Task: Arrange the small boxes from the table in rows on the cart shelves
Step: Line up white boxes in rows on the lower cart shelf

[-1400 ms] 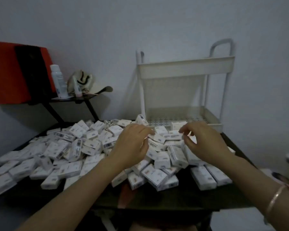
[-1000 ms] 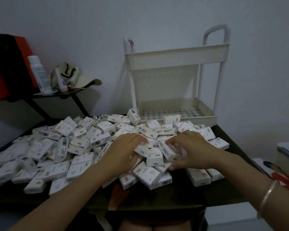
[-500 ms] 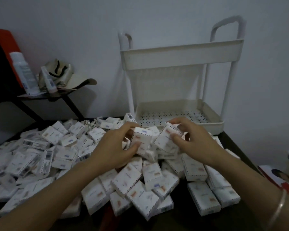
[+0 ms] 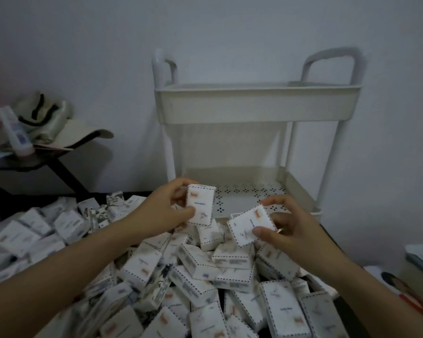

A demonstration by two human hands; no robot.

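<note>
White cardboard: one box per hand, lifted off the heap.
Since half a second ago, our left hand [image 4: 161,211] has raised an upright box [image 4: 200,206] and our right hand [image 4: 291,230] a tilted box [image 4: 250,225]. Both are pinched above the pile [image 4: 193,276] on the tabletop [image 4: 329,234], near the bare lower cart shelf [image 4: 249,193]. No row is started. The print is blurred and illegible.

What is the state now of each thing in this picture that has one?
pile of boxes: jumbled, unsorted.
left hand: grips a box.
left box: upright, held above the pile.
right hand: pinches a box.
right box: tilted, held above the pile.
lower shelf: no boxes on its visible part.
top shelf: inside hidden.
</note>
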